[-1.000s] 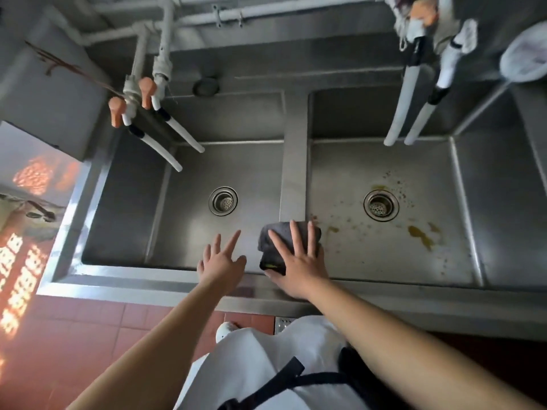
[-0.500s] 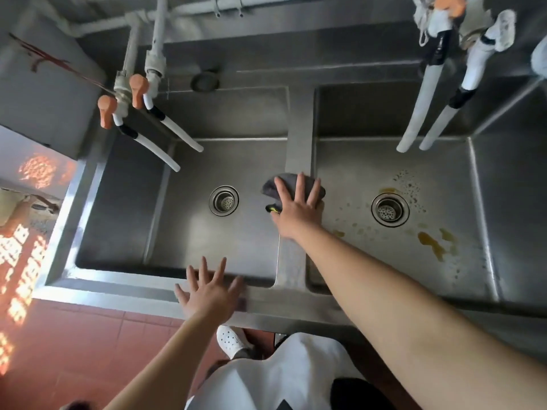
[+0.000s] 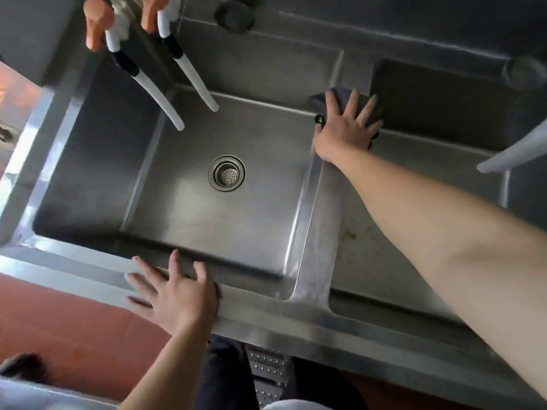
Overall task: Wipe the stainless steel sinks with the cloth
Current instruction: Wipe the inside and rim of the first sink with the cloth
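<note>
Red tile floor point(image 3: 74, 329) at left; stainless double sink, left basin point(image 3: 207, 220) with round drain strainer point(image 3: 226, 173) under two white faucet spouts point(image 3: 165, 93). Left hand point(image 3: 177, 294), grip spread flat, rests on front rim point(image 3: 266, 315). Right hand point(image 3: 344, 128), fingers splayed, presses dark cloth point(image 3: 371, 110) onto far end of divider point(image 3: 318, 232); cloth's long axis crosswise to divider, overhanging stained right basin point(image 3: 370, 261).

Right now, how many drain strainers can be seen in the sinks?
1: the drain strainer sits in the floor of the left basin. The right basin's floor is mostly hidden by the right forearm, so another may be covered.
</note>
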Available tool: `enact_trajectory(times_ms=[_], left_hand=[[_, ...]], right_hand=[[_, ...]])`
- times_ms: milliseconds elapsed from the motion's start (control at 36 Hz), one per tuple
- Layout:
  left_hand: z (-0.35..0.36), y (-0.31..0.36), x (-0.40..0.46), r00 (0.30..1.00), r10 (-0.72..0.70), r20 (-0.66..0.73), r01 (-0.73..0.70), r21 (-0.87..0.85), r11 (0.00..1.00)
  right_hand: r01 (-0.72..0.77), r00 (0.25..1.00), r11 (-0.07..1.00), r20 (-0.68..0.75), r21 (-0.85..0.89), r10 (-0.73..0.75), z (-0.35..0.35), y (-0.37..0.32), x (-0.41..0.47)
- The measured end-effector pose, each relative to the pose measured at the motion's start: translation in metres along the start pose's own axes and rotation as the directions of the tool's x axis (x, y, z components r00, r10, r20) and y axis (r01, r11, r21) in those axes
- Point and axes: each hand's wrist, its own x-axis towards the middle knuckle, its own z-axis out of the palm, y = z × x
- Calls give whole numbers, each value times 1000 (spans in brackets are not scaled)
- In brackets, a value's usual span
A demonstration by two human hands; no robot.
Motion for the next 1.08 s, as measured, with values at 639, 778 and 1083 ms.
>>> enact_trajectory(times_ms=[639, 778, 1083], left_hand=[[-19, -10, -2, 968, 141, 207, -108, -164, 981], [-42, -21, 5, 927, 226, 300, -103, -376, 921], [-69, 28, -14, 314, 813, 490, -496, -645, 581]], right_hand=[[-23, 992, 999, 123, 40, 17, 32, 7, -202], [-43, 981, 989, 192, 140, 16, 35, 11, -297], [-277, 934, 814, 343, 510, 103, -10, 24, -348]])
